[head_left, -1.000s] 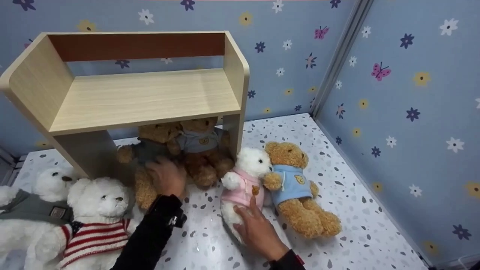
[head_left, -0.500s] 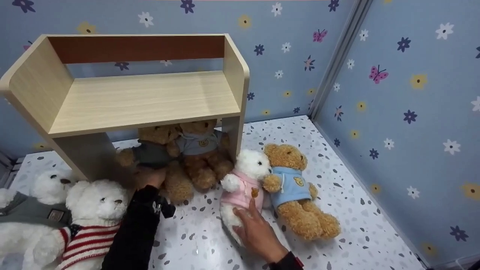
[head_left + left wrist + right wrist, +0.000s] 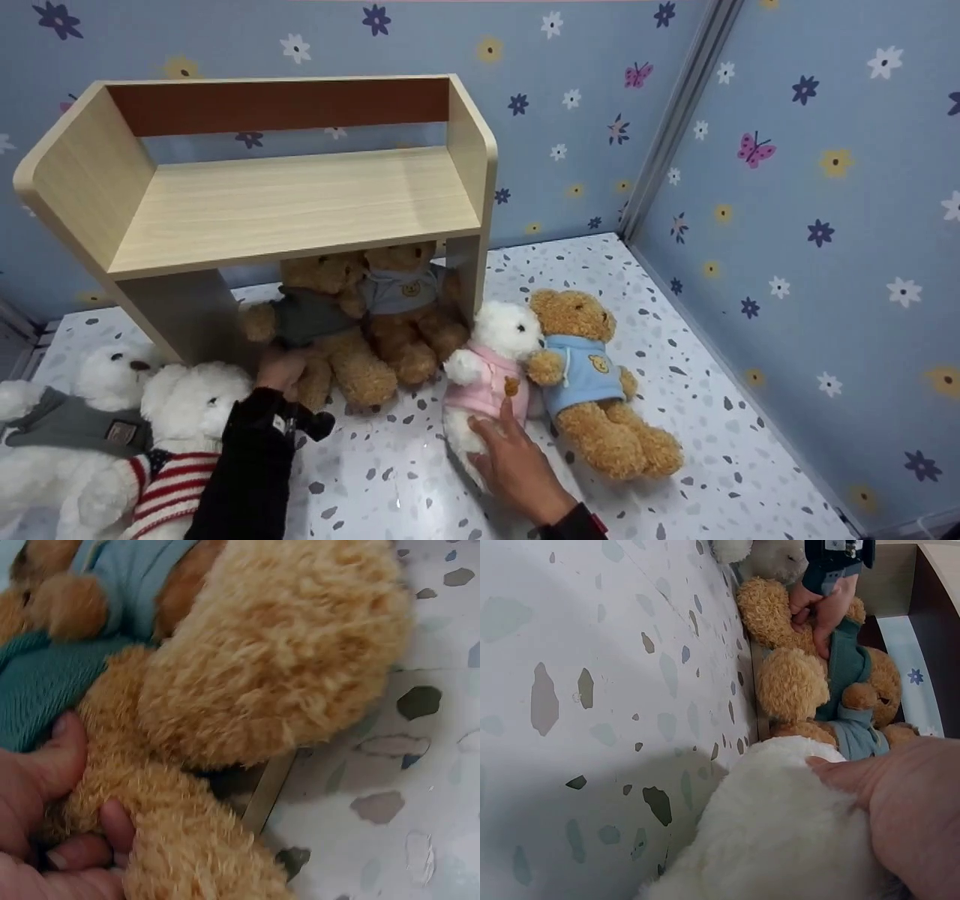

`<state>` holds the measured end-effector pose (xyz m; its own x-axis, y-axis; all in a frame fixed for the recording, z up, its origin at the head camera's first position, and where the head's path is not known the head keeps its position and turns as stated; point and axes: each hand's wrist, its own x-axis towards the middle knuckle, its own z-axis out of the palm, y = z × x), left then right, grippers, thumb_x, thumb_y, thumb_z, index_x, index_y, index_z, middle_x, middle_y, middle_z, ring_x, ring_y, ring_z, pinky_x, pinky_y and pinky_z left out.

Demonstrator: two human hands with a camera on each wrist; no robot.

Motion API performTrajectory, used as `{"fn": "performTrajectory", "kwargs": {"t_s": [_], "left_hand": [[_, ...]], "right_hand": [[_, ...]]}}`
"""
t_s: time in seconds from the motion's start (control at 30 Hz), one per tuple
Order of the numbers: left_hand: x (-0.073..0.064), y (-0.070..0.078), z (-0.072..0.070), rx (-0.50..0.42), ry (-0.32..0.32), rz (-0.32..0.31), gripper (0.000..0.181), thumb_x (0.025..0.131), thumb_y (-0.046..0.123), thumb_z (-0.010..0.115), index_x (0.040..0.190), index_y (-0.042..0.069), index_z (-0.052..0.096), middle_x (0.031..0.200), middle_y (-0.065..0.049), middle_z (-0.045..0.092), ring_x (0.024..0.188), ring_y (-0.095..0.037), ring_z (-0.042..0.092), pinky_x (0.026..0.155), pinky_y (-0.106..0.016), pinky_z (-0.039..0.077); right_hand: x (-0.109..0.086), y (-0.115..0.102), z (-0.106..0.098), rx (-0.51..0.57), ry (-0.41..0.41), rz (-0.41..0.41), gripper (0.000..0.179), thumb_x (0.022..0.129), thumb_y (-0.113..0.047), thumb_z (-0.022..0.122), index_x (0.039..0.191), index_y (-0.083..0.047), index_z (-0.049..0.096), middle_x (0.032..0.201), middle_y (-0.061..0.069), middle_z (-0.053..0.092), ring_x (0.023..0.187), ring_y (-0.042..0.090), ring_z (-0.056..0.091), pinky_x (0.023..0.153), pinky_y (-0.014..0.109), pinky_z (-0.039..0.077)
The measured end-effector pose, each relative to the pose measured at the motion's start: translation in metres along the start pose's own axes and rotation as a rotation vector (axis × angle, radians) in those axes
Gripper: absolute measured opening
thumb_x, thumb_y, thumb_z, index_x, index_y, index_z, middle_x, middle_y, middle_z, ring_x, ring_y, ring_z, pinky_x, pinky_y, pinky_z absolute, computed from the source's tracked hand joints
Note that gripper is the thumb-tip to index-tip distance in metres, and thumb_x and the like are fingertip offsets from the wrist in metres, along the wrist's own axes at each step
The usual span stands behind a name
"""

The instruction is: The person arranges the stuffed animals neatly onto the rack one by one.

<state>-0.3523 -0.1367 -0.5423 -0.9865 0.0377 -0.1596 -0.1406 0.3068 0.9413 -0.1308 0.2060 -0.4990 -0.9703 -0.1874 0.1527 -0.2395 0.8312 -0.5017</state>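
Observation:
My left hand [image 3: 282, 369] grips the upper leg of a brown teddy bear in a dark green top [image 3: 309, 316], seated in the shelf's lower space. In the left wrist view the thumb and curled fingers [image 3: 56, 761] pinch its curly fur near the hem. Beside that bear sits another brown teddy bear in a grey-blue hoodie [image 3: 405, 291]. My right hand [image 3: 517, 466] rests on a white teddy bear in a pink hoodie [image 3: 487, 386], index finger extended. Its thumb lies on white fur [image 3: 780, 817] in the right wrist view.
A wooden shelf [image 3: 300, 206] stands against the flowered wall. A brown bear in light blue [image 3: 589, 375] leans beside the pink-clad one. At left lie white bears, one in grey [image 3: 75, 424], one in a striped sweater [image 3: 199, 405]. Speckled floor [image 3: 405, 487] lies between.
My left hand has moved left and down along the green-topped bear to its leg. That bear's legs have shifted right, towards its neighbour. The right hand stays on the white bear.

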Motion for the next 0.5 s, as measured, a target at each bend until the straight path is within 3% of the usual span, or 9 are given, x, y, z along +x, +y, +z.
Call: {"fn": "performTrajectory", "kwargs": {"t_s": [0.03,0.07,0.13,0.2,0.27,0.37,0.5], "left_hand": [[-0.003,0.003,-0.002,0.003,-0.009,-0.009,0.068,0.093,0.034,0.069,0.14,-0.008,0.044,0.101,-0.017,0.059,0.075,-0.024,0.056,0.073,-0.045,0.049],[-0.012,0.014,-0.002,0.055,-0.006,-0.046,0.072,0.096,0.031,0.065,0.145,-0.014,0.036,0.112,-0.023,0.057,0.083,-0.025,0.058,0.08,-0.045,0.051],[-0.02,0.02,-0.005,0.055,-0.022,-0.033,0.073,0.1,0.029,0.059,0.15,-0.014,0.027,0.127,-0.031,0.053,0.097,-0.028,0.059,0.085,-0.04,0.051],[-0.025,0.028,-0.002,-0.038,-0.015,-0.051,0.073,0.102,0.023,0.056,0.155,-0.011,0.02,0.146,-0.032,0.04,0.11,-0.029,0.054,0.09,-0.036,0.05],[-0.025,0.031,0.002,-0.126,0.002,-0.059,0.072,0.103,0.021,0.055,0.157,-0.008,0.017,0.154,-0.028,0.032,0.115,-0.023,0.049,0.092,-0.028,0.047],[-0.023,0.037,0.01,-0.229,0.07,-0.06,0.066,0.102,0.015,0.055,0.156,-0.005,0.023,0.151,-0.024,0.035,0.107,-0.018,0.047,0.087,-0.024,0.044],[-0.016,0.043,0.016,-0.135,0.161,0.019,0.058,0.102,0.012,0.054,0.148,-0.013,0.028,0.137,-0.029,0.042,0.107,-0.028,0.047,0.091,-0.032,0.04]], "right_hand": [[0.0,0.001,0.0,0.004,0.001,-0.002,0.042,0.097,-0.025,0.068,0.134,-0.008,0.061,0.146,0.049,0.029,0.105,0.056,0.062,0.074,0.057,0.058],[0.0,0.001,0.0,0.007,0.003,-0.006,0.042,0.097,-0.025,0.068,0.134,-0.007,0.061,0.146,0.049,0.029,0.105,0.056,0.062,0.073,0.057,0.058],[0.0,0.001,0.0,0.015,0.003,-0.006,0.041,0.097,-0.025,0.068,0.133,-0.007,0.061,0.146,0.049,0.028,0.105,0.057,0.062,0.073,0.057,0.058],[0.0,0.0,0.001,0.017,0.001,0.002,0.041,0.097,-0.025,0.068,0.133,-0.008,0.061,0.146,0.049,0.028,0.103,0.056,0.062,0.073,0.057,0.058],[0.001,0.0,0.0,0.025,-0.013,0.018,0.041,0.097,-0.025,0.068,0.134,-0.008,0.061,0.147,0.048,0.027,0.102,0.056,0.063,0.074,0.057,0.058],[0.001,0.0,0.0,0.041,-0.042,0.044,0.042,0.098,-0.026,0.067,0.135,-0.009,0.06,0.149,0.047,0.025,0.103,0.056,0.063,0.077,0.057,0.058],[0.001,-0.001,-0.002,0.058,-0.065,0.076,0.045,0.097,-0.027,0.067,0.138,-0.009,0.059,0.151,0.045,0.022,0.107,0.056,0.061,0.081,0.059,0.056]]}}
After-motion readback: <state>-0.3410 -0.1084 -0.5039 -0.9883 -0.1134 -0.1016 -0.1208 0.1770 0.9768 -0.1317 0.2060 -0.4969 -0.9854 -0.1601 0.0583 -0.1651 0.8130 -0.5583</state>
